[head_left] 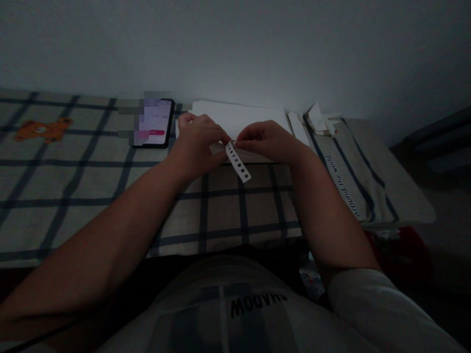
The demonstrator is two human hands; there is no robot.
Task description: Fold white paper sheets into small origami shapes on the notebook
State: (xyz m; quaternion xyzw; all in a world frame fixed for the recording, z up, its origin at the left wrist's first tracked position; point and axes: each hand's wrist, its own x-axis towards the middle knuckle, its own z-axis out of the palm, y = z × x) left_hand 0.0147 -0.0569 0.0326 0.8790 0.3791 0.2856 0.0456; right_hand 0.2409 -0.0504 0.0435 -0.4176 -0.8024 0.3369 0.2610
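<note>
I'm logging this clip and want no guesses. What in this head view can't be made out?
- Phone screen: its left part and the area beside it are pixelated, unreadable.
- Punched strip: its upper end is hidden in the grip of the left hand and right hand.
- White sheets: near edge covered by both hands.
- Folded bits at the wall: too dim and small to identify.

Left hand and right hand pinching punched paper strip, checked cloth, lit phone

White strip, dark holes; plaid cloth
</note>
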